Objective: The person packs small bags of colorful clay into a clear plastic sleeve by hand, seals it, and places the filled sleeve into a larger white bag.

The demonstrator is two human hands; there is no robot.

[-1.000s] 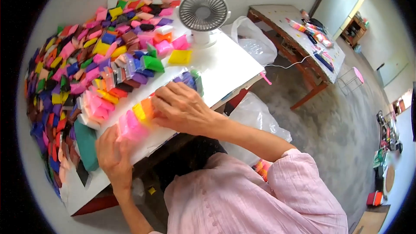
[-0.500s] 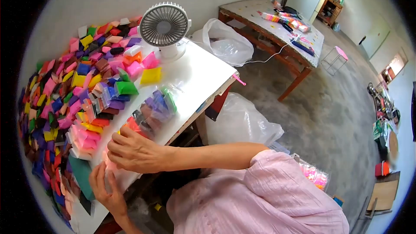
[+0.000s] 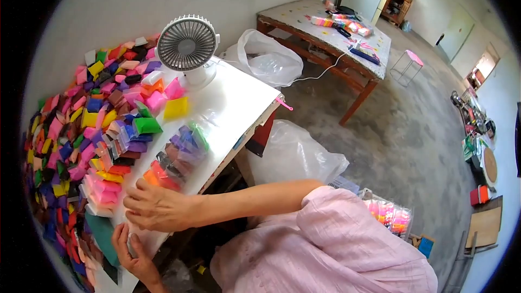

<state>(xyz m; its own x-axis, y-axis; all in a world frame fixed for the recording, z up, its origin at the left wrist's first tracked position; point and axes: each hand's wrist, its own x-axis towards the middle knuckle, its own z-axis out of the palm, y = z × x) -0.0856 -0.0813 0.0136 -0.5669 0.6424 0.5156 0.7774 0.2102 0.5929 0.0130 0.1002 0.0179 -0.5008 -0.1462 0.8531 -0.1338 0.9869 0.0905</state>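
Observation:
My right hand [image 3: 157, 206] reaches across the white tabletop [image 3: 239, 95], fingers curled down; whatever is under the fingertips is hidden. Just beyond it lies a row of clear-wrapped soft packets: orange ones [image 3: 160, 176], dark and brown ones [image 3: 176, 160], blue-purple ones [image 3: 187, 141]. Nearer the table's front edge, my left hand [image 3: 138, 258] has its thumb and fingers closed around a small whitish packet [image 3: 132, 245], partly covered. A pile of pink packets [image 3: 103, 190] sits to the left of my right hand. Beside my left hand is a dark green sheet [image 3: 101, 236].
A large heap of coloured packets [image 3: 70, 141] fills the table's left side against the wall. A white fan [image 3: 187, 46] stands at the back. Clear plastic bags [image 3: 298, 152] rest beside the table. Another table [image 3: 304, 13] and a pink stool [image 3: 413, 57] stand farther off.
The view has shifted, so the table and fan sit slightly farther left. Light pink material between my hands no longer shows; a whitish packet now shows in my left hand.

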